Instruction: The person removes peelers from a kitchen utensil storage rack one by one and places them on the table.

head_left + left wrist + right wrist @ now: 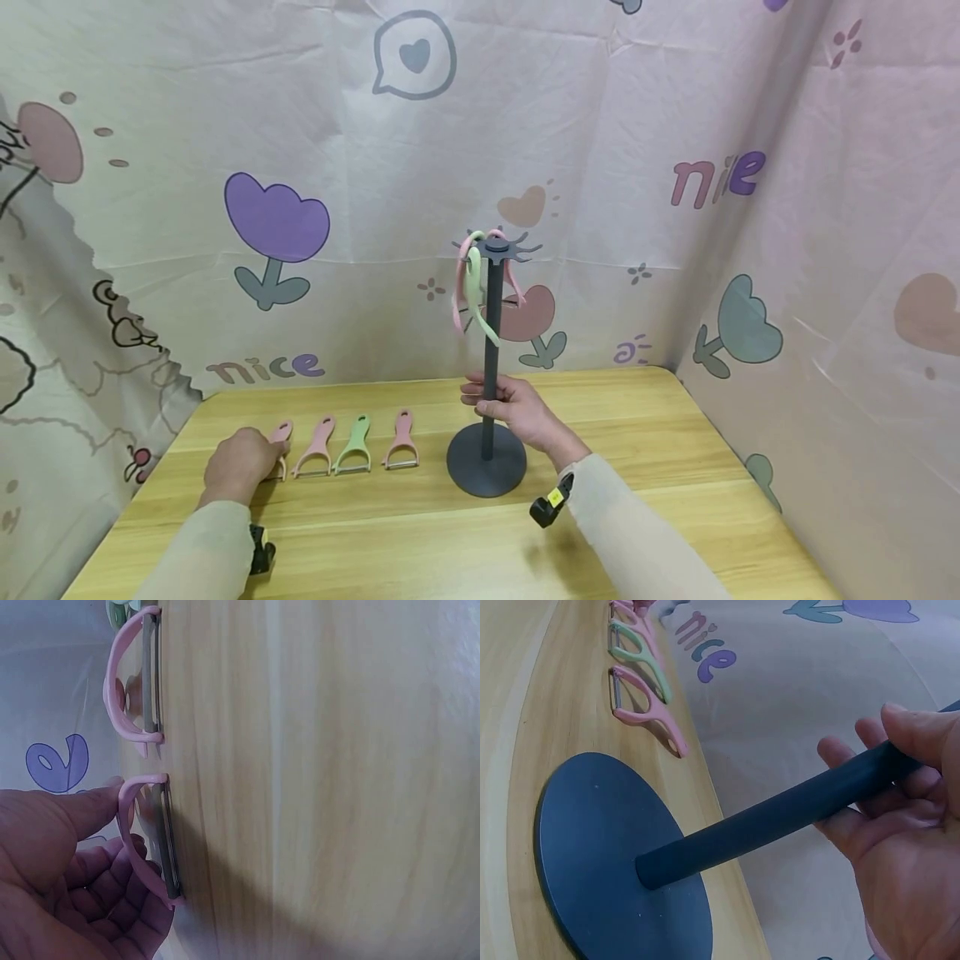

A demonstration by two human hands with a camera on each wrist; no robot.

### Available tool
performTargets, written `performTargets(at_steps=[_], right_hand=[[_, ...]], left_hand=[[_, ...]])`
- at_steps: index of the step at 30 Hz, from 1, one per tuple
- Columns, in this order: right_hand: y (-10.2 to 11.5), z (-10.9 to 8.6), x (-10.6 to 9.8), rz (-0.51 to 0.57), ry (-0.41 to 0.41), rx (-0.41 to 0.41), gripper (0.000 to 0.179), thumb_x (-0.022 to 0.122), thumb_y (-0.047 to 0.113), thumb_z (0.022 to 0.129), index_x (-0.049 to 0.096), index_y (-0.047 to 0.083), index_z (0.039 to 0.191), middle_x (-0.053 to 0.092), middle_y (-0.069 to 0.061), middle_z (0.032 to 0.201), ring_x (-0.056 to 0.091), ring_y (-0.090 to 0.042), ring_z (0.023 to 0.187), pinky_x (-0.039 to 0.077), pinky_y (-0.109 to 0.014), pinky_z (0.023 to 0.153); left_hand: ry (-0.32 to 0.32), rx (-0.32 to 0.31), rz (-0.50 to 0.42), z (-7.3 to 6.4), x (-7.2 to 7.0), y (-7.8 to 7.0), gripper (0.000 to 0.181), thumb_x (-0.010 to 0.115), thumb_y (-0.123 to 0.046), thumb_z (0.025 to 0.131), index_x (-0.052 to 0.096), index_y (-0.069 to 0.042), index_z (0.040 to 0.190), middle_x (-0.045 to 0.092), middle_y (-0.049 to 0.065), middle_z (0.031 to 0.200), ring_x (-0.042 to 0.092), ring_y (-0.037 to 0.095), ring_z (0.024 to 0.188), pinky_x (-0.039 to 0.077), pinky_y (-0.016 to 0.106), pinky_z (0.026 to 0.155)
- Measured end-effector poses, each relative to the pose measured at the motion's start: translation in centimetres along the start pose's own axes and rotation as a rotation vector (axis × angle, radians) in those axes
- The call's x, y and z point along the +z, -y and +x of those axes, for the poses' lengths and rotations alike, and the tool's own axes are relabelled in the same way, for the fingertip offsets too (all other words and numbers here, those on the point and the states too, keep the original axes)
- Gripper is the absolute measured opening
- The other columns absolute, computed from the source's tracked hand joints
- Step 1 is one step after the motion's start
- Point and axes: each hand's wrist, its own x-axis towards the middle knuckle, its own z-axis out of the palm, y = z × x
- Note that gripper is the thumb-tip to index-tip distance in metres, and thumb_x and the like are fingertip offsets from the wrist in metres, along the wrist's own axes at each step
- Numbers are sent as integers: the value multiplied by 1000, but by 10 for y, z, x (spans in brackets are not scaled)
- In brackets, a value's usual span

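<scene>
My left hand is over the leftmost pink peeler on the table. In the left wrist view, thumb and curled fingers pinch that pink peeler near its blade end; its handle is hidden by the hand. My right hand holds the post of a dark grey rack, thumb in front and fingers behind. In the right wrist view, the post rises from a round base. A green peeler and pink peelers hang from the rack's top hooks.
Right of the left hand, a pink peeler, a green peeler and another pink peeler lie in a row, handles away from me. They rest on a wooden table. A printed curtain stands behind it.
</scene>
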Motion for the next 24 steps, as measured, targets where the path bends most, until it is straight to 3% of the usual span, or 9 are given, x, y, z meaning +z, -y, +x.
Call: performTargets(at_steps=[4,11,24], right_hand=[[1,1,0,-9,13,6,48,62,3,104,53,2,152,63,-23,145,63,-37,134,50,-48,112],[1,-1,2,20,-49,16,49,67,-1,99,58,2,147,67,-26,137,70,-36,124,56,-44,104],[2,1,-2,41,30,17,47,65,1,102,57,3,148,60,-32,143,69,-34,126,54,-48,107]], left_hand=[[0,3,3,0,0,1,42,62,-38,103,70,-1,85,67,24,86,58,33,74,49,45,63],[-4,13,7,2,0,3,44,61,-40,103,69,-2,82,68,26,88,58,33,74,49,45,62],[20,-2,-11,5,0,7,41,63,-39,102,69,-4,82,66,19,82,56,30,72,46,41,62]])
